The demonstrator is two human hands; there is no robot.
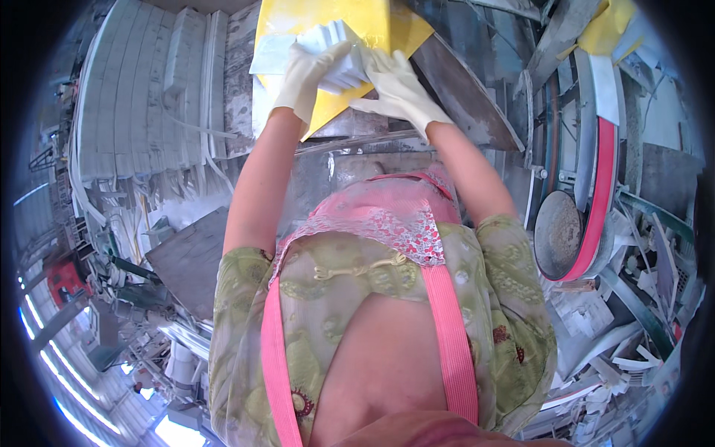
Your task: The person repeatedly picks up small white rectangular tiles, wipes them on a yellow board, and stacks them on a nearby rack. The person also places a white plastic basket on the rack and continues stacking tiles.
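Observation:
In the head view a stack of thin white slabs (332, 54) stands slightly fanned on a yellow sheet (328, 109) at the top centre. My left hand (304, 77), in a cream-white glove, grips the left side of the stack, its thumb reaching over the slabs. My right hand (398, 83), gloved alike, lies at the stack's right side over the yellow sheet. Its fingers are spread and its thumb points left, held away from them. The fingertips near the slabs seem to touch the stack's edge. A pale flat piece (272, 54) lies left of the stack.
Long white strips (126, 97) are piled at the left. A dark board (473, 93) slopes beside the yellow sheet. At the right a machine has a pink-red belt (602, 201) around a round wheel (560, 235). White offcuts (585, 316) lie below it.

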